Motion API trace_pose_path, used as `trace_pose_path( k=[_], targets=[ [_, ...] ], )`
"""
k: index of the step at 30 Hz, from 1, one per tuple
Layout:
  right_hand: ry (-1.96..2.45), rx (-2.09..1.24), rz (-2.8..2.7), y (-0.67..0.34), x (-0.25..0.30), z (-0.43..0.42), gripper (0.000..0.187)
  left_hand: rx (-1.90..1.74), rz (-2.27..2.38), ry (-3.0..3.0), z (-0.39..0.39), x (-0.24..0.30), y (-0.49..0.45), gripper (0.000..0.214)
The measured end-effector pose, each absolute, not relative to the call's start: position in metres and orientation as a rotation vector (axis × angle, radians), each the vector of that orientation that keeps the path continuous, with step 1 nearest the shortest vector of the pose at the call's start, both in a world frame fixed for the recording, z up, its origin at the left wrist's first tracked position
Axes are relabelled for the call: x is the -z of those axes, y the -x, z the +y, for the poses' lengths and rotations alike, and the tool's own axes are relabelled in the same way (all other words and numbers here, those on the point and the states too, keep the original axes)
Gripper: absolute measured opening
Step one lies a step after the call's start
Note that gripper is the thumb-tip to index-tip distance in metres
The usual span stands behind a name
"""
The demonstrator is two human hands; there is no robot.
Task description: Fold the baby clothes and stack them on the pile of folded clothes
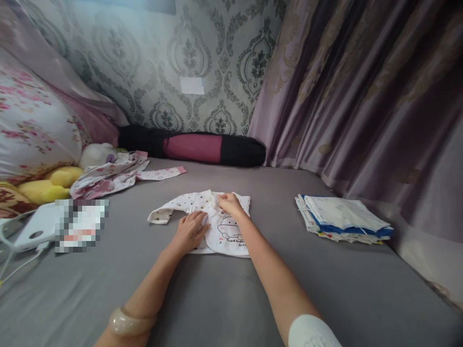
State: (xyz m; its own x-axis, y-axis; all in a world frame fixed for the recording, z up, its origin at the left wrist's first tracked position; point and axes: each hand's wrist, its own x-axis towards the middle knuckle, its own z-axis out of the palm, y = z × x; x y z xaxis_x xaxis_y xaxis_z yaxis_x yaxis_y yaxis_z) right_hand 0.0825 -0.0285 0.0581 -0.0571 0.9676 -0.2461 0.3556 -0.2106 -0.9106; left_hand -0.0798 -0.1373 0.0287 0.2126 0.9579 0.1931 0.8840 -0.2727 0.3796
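Observation:
A small white baby shirt (229,241) with a cartoon print lies on the grey bed sheet in front of me. Its one visible sleeve, dotted with small marks, stretches out to the left; on the right the edge looks straight, with no sleeve showing. My left hand (191,230) rests flat on the shirt's left side, fingers stretched out. Near the collar, my right hand (229,203) has its fingers pinched together on the shirt's cloth.
A stack of folded clothes (343,219) lies to the right. Pink-and-white clothing (108,176), yellow plush toys (47,185) and a white power bank (41,226) with cables are on the left. A black-and-maroon long bag (191,147) lies against the wall, beside curtains (325,86).

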Motion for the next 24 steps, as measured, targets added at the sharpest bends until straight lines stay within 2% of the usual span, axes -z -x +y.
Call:
trace_pose_path(
  k=[3,5,7,12,19,24],
  targets=[
    [1.668,-0.911,-1.778,-0.085,-0.063,-0.041,0.017,-0.611,1.788,-2.296,-0.139,-0.028,0.079,0.038],
    [1.667,-0.563,-2.088,-0.087,-0.064,-0.05,0.03,-0.633,1.793,-2.305,-0.139,-0.029,0.077,0.037],
    [1.621,-0.363,-2.306,-0.088,-0.062,-0.058,0.042,-0.655,1.786,-2.318,-0.14,-0.03,0.076,0.037],
    [1.609,-0.386,-2.51,-0.087,-0.047,-0.065,0.056,-0.667,1.759,-2.37,-0.141,-0.026,0.074,0.036],
    [1.635,-0.354,-2.513,-0.085,-0.039,-0.066,0.057,-0.696,1.759,-2.335,-0.141,-0.029,0.075,0.034],
    [1.625,-0.337,-2.47,-0.083,-0.037,-0.067,0.056,-0.892,1.733,-2.226,-0.138,-0.031,0.08,0.035]
  ],
)
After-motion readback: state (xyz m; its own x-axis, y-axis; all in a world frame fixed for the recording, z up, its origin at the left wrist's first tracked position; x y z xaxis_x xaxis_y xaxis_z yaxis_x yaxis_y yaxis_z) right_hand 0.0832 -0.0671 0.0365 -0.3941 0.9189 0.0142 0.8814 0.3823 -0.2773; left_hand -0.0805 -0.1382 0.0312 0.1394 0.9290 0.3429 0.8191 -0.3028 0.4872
